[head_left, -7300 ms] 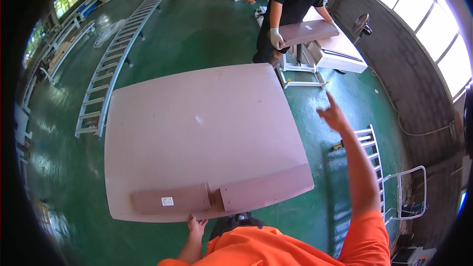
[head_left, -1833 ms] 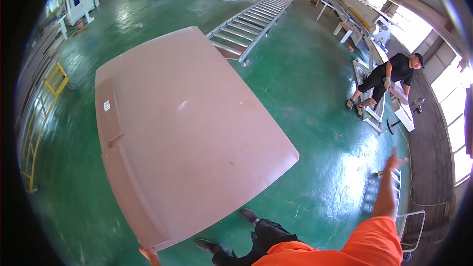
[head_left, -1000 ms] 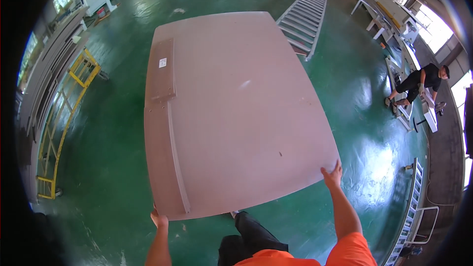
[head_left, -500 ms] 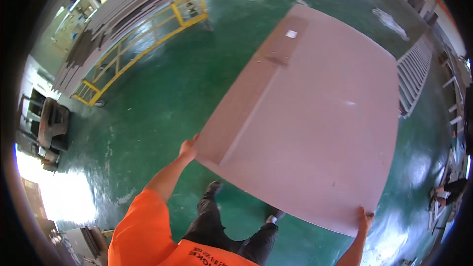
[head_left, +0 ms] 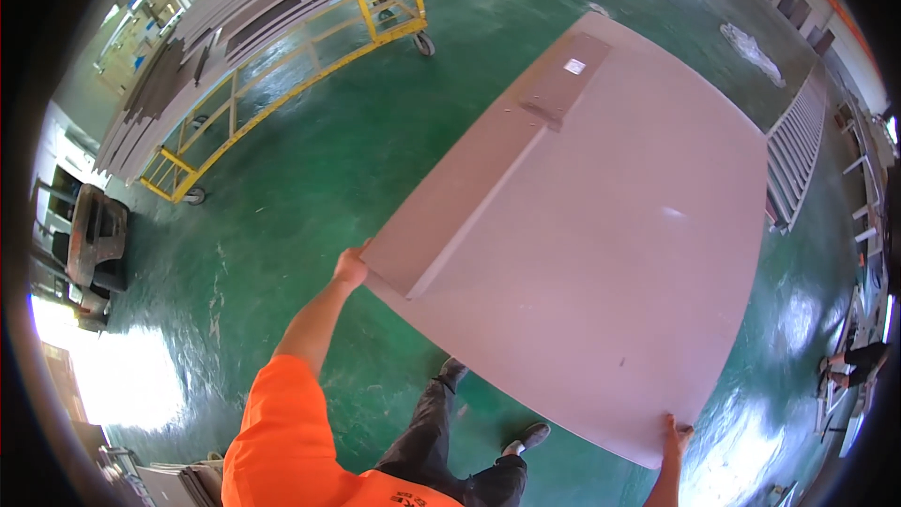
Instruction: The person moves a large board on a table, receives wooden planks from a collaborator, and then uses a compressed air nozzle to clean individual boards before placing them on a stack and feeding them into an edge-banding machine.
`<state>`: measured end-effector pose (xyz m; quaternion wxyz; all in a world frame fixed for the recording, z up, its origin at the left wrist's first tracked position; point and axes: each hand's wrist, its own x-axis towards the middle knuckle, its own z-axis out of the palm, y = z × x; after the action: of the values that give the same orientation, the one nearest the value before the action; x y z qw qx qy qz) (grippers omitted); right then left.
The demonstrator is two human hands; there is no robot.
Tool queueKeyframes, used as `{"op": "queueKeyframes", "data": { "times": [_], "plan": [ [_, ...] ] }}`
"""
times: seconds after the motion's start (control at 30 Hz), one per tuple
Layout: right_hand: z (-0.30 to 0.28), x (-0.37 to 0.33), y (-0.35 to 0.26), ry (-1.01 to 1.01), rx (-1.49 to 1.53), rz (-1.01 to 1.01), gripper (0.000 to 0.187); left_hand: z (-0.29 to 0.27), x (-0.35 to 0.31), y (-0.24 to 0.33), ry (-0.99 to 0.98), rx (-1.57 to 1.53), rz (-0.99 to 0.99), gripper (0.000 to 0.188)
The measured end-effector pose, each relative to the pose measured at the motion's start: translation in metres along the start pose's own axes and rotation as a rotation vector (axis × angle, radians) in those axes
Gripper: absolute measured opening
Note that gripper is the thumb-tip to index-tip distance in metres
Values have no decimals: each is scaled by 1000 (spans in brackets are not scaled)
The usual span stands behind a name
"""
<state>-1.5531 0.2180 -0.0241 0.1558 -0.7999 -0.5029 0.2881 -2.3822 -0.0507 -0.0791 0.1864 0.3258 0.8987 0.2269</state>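
Note:
A large flat pinkish-brown panel [head_left: 648,225] stretches away from me above the floor. Along its left side lies a long, narrow board [head_left: 469,202] of the same colour, and a shorter piece [head_left: 563,84] with a small white label [head_left: 574,66] sits at its far end. My left hand [head_left: 351,268] is closed around the panel's near left corner, beside the board's end. At the near right corner, my right hand [head_left: 678,434] grips the panel's edge. Fingers under the panel are hidden. A small pale shape at the far corner is too unclear to name.
On the left stands a yellow-framed wheeled cart [head_left: 282,84] stacked with long strips. A slatted rack [head_left: 798,155] is beyond the panel's right edge, near a crumpled clear sheet [head_left: 751,54]. A dark machine [head_left: 97,235] stands far left; a person [head_left: 856,364] is partly visible at right.
My feet have stepped and now show farther right. In the picture, the panel has turned slightly clockwise, with my left hand higher and my right hand lower. Both hands keep their grip.

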Motion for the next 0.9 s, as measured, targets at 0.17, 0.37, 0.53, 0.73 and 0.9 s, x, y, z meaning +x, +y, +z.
{"op": "queueKeyframes", "data": {
  "times": [0.17,0.37,0.53,0.73,0.9],
  "plan": [
    [30,-67,35,-51,0,-124,64,-45,-75,-84,215,-436,-560,41],
    [63,-155,72,-295,-49,-130,74,23,-300,-19,207,-953,-788,44],
    [87,-235,57,-780,-270,-541,52,105,-459,113,-271,-1108,-845,47],
    [81,-357,53,-1158,109,-152,29,143,-535,95,314,-774,-821,67],
    [27,-302,165,-1046,-210,-313,14,56,-499,97,-24,-495,-1083,58]
  ]
}}
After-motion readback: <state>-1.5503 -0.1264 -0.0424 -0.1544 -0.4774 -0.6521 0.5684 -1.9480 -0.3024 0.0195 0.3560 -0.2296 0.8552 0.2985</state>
